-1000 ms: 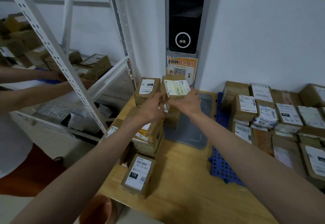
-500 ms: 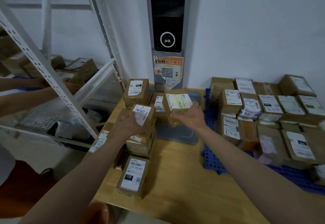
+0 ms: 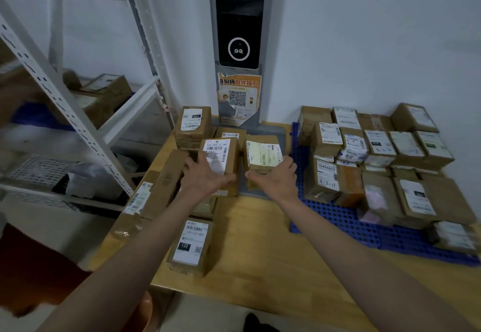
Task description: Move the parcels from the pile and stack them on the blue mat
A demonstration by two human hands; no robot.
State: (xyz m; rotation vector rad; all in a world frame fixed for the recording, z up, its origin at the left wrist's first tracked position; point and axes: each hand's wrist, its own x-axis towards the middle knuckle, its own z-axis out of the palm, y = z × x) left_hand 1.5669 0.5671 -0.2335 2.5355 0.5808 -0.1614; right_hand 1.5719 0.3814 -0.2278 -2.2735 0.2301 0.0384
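A pile of brown parcels sits on the left of the wooden table. My left hand grips a tall parcel with a white label, held above the pile. A parcel with a yellowish label is in my right hand, over the grey pad at the table's back. The blue mat lies to the right, with several labelled parcels stacked on it in rows.
A white metal shelf rack with boxes stands left of the table. A tall scanner column with a QR poster rises at the back wall. A flat parcel marked 122 lies near the table's front edge.
Each hand has lifted a separate parcel off the pile and drawn it toward me. The view has swung right, showing more of the blue mat.
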